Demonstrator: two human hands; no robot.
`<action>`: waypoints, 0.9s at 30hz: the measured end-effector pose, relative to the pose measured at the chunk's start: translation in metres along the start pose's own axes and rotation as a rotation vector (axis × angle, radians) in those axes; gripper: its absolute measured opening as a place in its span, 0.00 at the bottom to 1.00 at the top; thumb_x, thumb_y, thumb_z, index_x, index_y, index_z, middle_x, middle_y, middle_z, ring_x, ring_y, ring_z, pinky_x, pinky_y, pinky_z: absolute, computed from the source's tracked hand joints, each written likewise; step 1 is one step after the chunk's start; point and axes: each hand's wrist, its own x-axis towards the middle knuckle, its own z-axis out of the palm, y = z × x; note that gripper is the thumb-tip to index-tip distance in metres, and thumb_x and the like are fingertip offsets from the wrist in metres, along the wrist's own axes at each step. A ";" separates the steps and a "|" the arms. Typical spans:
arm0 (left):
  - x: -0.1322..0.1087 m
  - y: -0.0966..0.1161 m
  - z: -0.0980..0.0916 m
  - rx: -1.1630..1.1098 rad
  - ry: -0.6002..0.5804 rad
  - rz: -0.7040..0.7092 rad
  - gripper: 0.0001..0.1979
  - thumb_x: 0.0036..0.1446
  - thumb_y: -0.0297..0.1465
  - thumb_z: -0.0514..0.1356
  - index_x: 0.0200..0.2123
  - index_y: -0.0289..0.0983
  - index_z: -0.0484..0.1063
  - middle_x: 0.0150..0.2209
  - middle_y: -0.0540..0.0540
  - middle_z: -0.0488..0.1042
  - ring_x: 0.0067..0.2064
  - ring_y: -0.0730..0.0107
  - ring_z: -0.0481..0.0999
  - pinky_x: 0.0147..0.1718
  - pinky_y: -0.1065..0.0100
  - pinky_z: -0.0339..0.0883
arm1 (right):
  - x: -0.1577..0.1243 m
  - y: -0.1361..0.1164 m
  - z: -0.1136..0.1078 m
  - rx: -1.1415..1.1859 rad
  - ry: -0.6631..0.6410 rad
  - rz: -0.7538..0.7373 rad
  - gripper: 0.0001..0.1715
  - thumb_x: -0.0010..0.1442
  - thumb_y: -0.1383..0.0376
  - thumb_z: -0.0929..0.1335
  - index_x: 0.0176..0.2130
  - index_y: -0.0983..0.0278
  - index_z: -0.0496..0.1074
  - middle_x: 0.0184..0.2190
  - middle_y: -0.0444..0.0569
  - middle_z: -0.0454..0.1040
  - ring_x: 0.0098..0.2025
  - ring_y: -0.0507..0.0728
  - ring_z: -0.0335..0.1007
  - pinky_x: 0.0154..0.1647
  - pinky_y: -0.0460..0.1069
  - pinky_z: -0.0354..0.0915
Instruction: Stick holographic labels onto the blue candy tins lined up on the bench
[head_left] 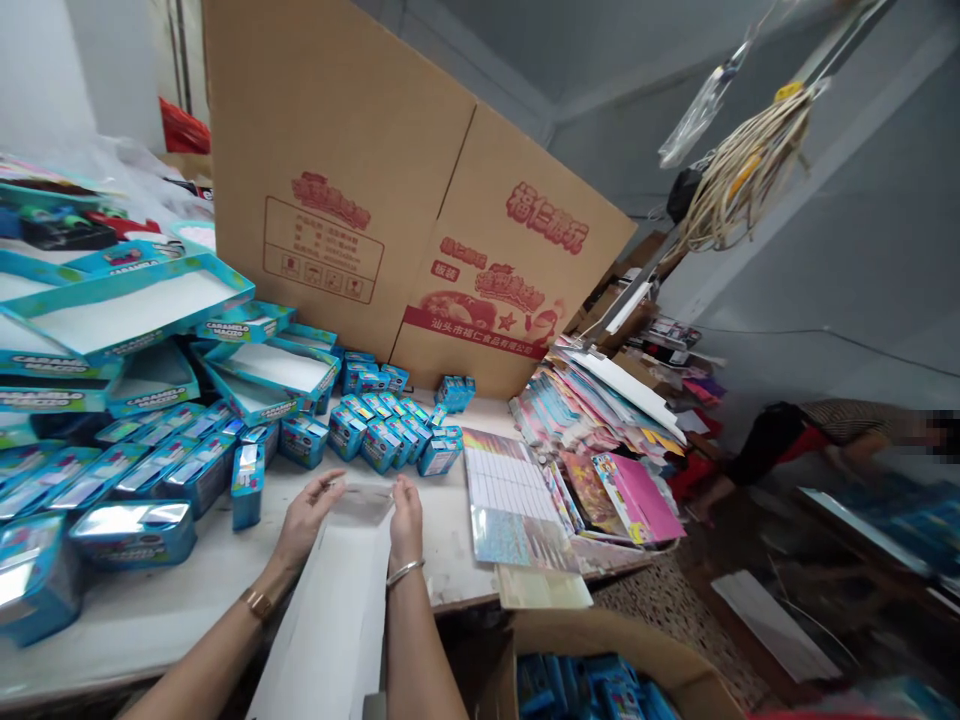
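Observation:
In front of me is a long white cardboard piece (322, 620) with a clear, film-like part at its far end. My left hand (309, 518) is closed on the left corner of that end, fingers bent. At the right corner, my right hand (406, 525) pinches the edge between thumb and fingers. Just past my hands, several small blue boxes (382, 445) stand in rows on the white table. One narrow blue box (247, 485) stands upright left of my left hand. The underside of the cardboard piece is hidden.
Blue trays (142, 310) are stacked at the left, above more blue boxes (135, 530). A large brown carton (420, 200) rises behind the table. Printed sheets (517, 500) and packets lie right. An open carton (622, 640) of blue packs stands below. Another person (817, 430) bends over at far right.

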 end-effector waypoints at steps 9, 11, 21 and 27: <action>0.005 -0.022 -0.001 0.076 -0.085 -0.017 0.41 0.54 0.62 0.59 0.54 0.33 0.78 0.62 0.34 0.74 0.67 0.45 0.69 0.68 0.50 0.56 | -0.009 -0.011 0.008 -0.493 -0.219 -0.114 0.20 0.66 0.64 0.59 0.34 0.62 0.77 0.34 0.49 0.81 0.40 0.58 0.75 0.44 0.50 0.67; 0.007 -0.022 -0.005 0.092 -0.106 -0.014 0.39 0.53 0.61 0.60 0.53 0.35 0.79 0.63 0.35 0.74 0.67 0.47 0.68 0.69 0.52 0.55 | -0.003 -0.023 -0.001 -0.625 -0.350 -0.162 0.14 0.62 0.66 0.63 0.33 0.60 0.78 0.32 0.46 0.81 0.38 0.57 0.76 0.42 0.49 0.66; 0.011 -0.028 0.002 0.154 -0.121 0.043 0.43 0.53 0.63 0.57 0.55 0.33 0.77 0.63 0.34 0.73 0.67 0.46 0.69 0.68 0.51 0.57 | 0.021 -0.069 0.038 -1.206 -0.846 -0.344 0.06 0.47 0.62 0.78 0.28 0.57 0.80 0.33 0.44 0.83 0.41 0.61 0.79 0.42 0.50 0.69; 0.016 -0.031 0.000 0.197 -0.112 0.048 0.43 0.54 0.64 0.53 0.57 0.37 0.76 0.66 0.37 0.70 0.68 0.48 0.67 0.69 0.50 0.55 | 0.029 -0.079 0.044 -1.418 -1.017 -0.350 0.09 0.58 0.59 0.75 0.41 0.57 0.81 0.44 0.46 0.83 0.48 0.60 0.80 0.45 0.48 0.72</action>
